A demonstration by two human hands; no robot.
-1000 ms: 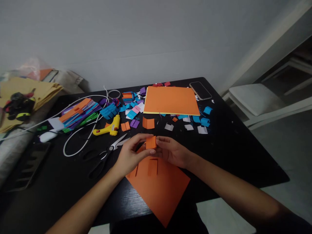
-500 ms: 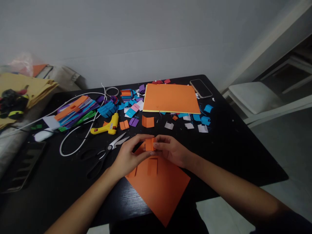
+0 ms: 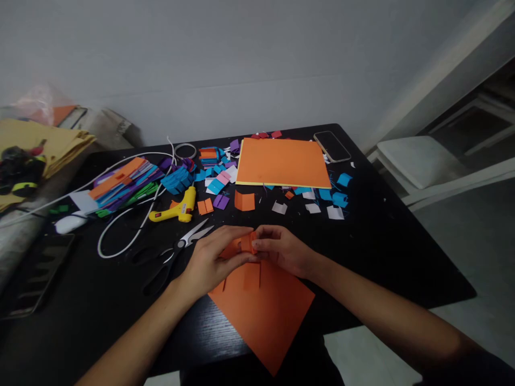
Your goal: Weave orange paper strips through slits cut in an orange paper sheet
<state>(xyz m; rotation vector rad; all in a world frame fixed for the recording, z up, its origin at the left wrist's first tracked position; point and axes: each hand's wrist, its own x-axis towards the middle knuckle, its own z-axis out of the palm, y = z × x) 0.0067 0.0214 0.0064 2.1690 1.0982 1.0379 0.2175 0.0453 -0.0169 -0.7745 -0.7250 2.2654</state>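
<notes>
the left hand (image 3: 211, 260) and the right hand (image 3: 284, 249) met over the near part of the black counter (image 3: 394, 262), both working on a small folded paper (image 3: 247, 244), orange in colour. the left hand's grip pinched it, forefinger along the far edge and thumb along the near one. the right hand's grip was closed too, thumb and fingertips pinching the paper's right edge. the folded paper was held up between the hands, above the far part of a big orange sheet (image 3: 269, 311).

that sheet lay slantwise, one corner pointing toward the person and reaching past the counter's near edge. a small orange rectangle (image 3: 252, 277) lay on it, just below the hands.

to the left of the left hand were scissors (image 3: 182, 244) with black handles, their blades parted and pointing away, the tips near the knuckles. beyond them a yellow glue gun (image 3: 179, 208) lay on its side, near a looping white cord (image 3: 132, 244). a creased orange card (image 3: 244, 201) lay just beyond the hands, with a purple scrap (image 3: 221, 201) to its left.

farther back lay a stack of sheets (image 3: 284, 162), orange on top with a yellow edge showing below, and a phone (image 3: 332, 146) was beside its right corner.
</notes>
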